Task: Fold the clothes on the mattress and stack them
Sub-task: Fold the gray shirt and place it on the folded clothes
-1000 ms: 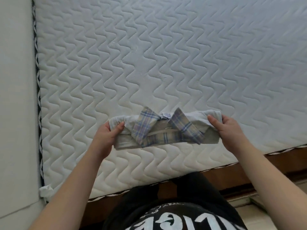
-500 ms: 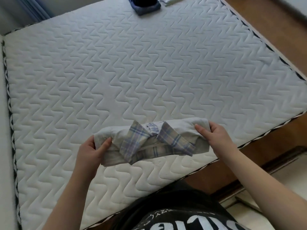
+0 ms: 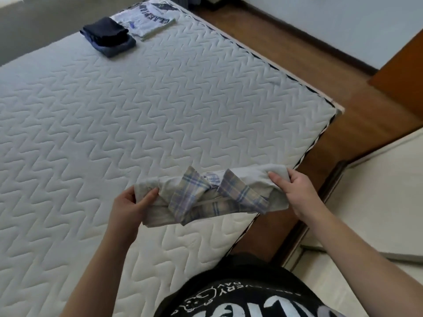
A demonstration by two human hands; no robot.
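A folded pale grey shirt with a plaid collar (image 3: 212,196) hangs just above the near right corner of the white quilted mattress (image 3: 137,110). My left hand (image 3: 130,207) grips its left end, thumb on top. My right hand (image 3: 295,191) grips its right end. At the mattress's far edge lies a stack of folded dark blue clothes (image 3: 108,36), with a folded white printed T-shirt (image 3: 146,18) right beside it.
Wooden floor (image 3: 343,92) runs along the mattress's right side. A brown wooden panel (image 3: 402,72) stands at the far right. A pale surface (image 3: 377,202) lies low on the right. My black printed shirt fills the bottom edge.
The view has swung up and to the right, bringing the far stacks and the floor into sight. Both hands keep hold of the folded shirt and have carried it toward the mattress's right corner.
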